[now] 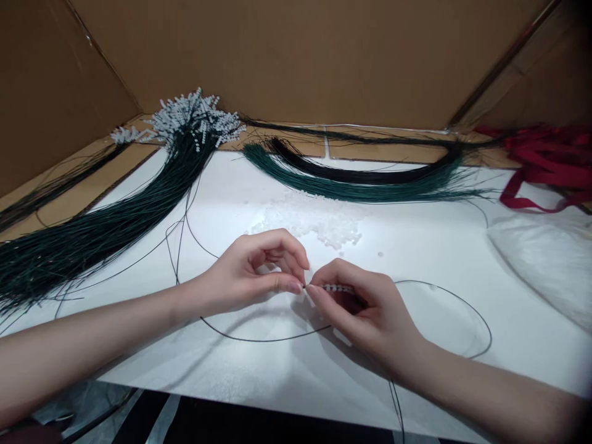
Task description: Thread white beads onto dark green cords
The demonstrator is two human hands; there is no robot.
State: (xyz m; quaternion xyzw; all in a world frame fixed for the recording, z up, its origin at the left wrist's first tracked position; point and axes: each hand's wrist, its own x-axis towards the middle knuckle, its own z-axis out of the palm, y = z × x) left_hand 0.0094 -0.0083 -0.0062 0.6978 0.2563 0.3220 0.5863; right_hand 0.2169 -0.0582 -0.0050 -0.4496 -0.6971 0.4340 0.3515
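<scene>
My left hand [259,271] is closed in a pinch, thumb and forefinger pressed together at the tip of a thin dark wire [259,338] that loops across the white table [416,246]. My right hand [365,314] faces it, fingertips almost touching, and pinches the same wire where a short row of small white beads [337,288] is threaded on it. The wire curves round to the right in a wide loop [481,320]. Just beyond my hands lies a loose heap of clear white beads [319,222].
A thick bundle of dark green wires [102,234] with white beaded ends [194,117] lies at the left. Another curved bundle of green and black wires [361,182] lies at the back. Red ribbon [546,160] and a clear plastic bag [546,259] sit at the right. Cardboard walls [296,55] enclose the table.
</scene>
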